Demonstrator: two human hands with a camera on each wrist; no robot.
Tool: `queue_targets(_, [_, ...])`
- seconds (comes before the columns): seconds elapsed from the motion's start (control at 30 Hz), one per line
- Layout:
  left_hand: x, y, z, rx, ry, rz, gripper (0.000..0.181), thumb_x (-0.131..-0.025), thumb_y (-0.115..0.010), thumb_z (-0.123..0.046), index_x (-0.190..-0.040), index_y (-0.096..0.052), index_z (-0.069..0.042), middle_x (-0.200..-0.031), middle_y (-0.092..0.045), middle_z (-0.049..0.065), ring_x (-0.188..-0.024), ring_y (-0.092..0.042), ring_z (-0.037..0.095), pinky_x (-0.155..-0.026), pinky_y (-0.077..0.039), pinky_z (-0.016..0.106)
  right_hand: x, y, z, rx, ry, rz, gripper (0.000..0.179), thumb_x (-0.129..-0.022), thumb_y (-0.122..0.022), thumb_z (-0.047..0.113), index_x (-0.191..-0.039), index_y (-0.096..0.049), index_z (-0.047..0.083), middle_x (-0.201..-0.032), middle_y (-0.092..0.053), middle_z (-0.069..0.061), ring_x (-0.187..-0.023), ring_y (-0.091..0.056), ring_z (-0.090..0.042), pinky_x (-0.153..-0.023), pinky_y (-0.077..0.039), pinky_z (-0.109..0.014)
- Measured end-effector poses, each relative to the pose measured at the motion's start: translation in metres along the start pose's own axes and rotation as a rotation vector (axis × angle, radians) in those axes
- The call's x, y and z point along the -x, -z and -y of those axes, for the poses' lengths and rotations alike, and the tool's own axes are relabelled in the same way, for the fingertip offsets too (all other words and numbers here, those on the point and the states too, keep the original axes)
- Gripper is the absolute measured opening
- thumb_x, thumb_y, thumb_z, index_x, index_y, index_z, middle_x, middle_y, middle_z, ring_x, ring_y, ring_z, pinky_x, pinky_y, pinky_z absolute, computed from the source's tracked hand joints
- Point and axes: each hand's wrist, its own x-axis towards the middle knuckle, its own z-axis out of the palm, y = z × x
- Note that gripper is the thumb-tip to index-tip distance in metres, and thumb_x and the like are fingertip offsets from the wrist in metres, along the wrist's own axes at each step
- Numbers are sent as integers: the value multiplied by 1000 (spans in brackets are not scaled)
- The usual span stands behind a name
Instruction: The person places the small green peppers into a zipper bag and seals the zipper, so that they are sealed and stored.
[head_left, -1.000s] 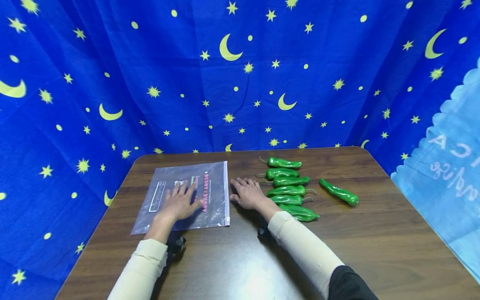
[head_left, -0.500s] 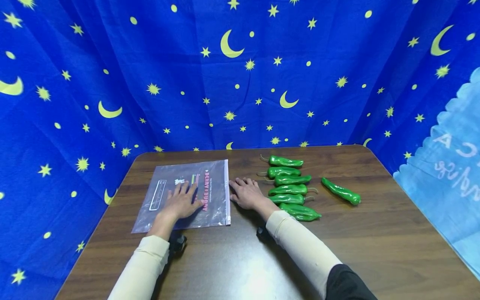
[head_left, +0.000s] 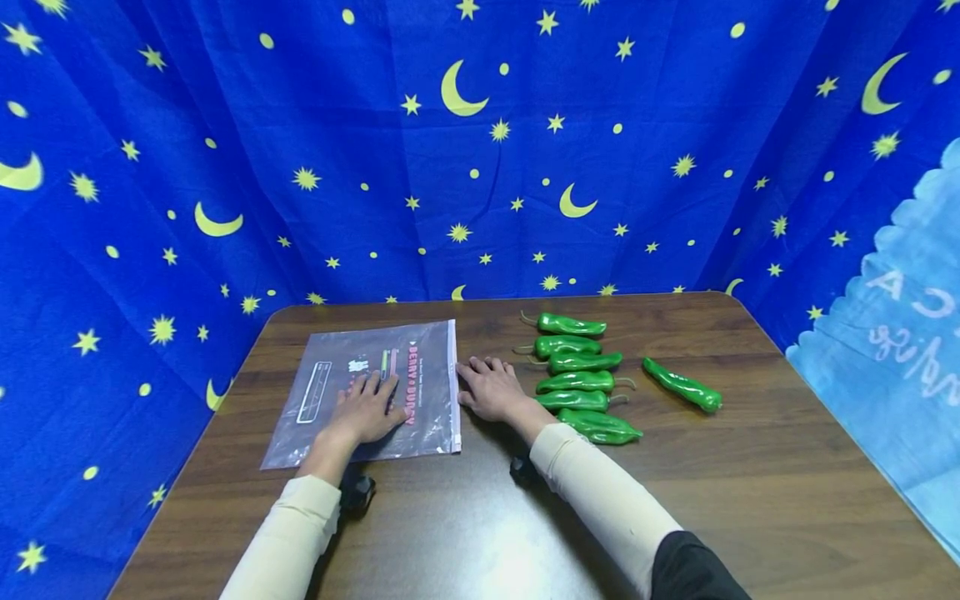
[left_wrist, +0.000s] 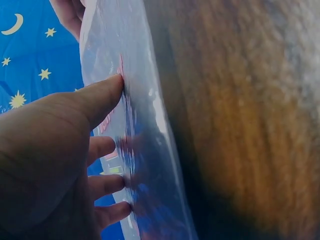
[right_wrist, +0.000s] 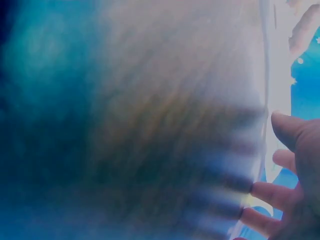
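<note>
In the head view a clear plastic zipper bag (head_left: 315, 358) with pink lettering lies flat on the wooden table, its white slider strip facing right. Spread over its printed middle is my left hand (head_left: 363, 417); the left wrist view shows thumb and fingertips touching the film (left_wrist: 142, 100). My right hand (head_left: 491, 392) lies palm down just right of the bag, fingertips right at the strip, fingers spread and holding nothing. Right of that hand, several green peppers (head_left: 577, 381) lie in a column, the lower ones close to the wrist.
Another green pepper (head_left: 681, 385) lies apart, slanted, farther right on the table (head_left: 780, 500). A blue curtain (head_left: 360, 150) with moons and stars hangs behind and at the sides. Light blue cloth (head_left: 892, 308) hangs at the right.
My left hand has slid slightly toward me on the bag, showing more of the print. The right hand has shifted slightly left, closer to the strip. The peppers have stayed put.
</note>
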Motion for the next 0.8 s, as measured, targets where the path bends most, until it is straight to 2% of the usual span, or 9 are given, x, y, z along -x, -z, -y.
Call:
queue_targets(0.3, [3, 0, -2, 13, 1, 13, 69, -93, -47, -47, -149, -27, -11, -154, -17, 25, -141, -12, 49, -110, -13, 69, 2, -1, 0, -104, 60, -37, 56, -93, -52, 38, -144, -38, 19, -152, -34, -5, -134, -38, -35, -105, -37, -54])
queue_targets(0.57, [7, 0, -4, 10, -22, 11, 71, -92, -47, -50, -149, -27, -11, -153, -19, 25, -141, -15, 48, -110, -16, 69, 3, -1, 1, -158, 110, -48, 56, -93, -54, 38, -142, -41, 16, -147, -43, -5, -130, -43, -33, -102, -40, -51])
queue_targets(0.8, [8, -1, -5, 18, -31, -9, 72, -92, -48, -49, -149, -26, -10, -153, -19, 26, -141, -15, 49, -110, -16, 68, 2, 0, 0, -213, 112, -36, 58, -93, -52, 39, -144, -37, 17, -146, -45, -7, -130, -43, -33, -104, -38, -50])
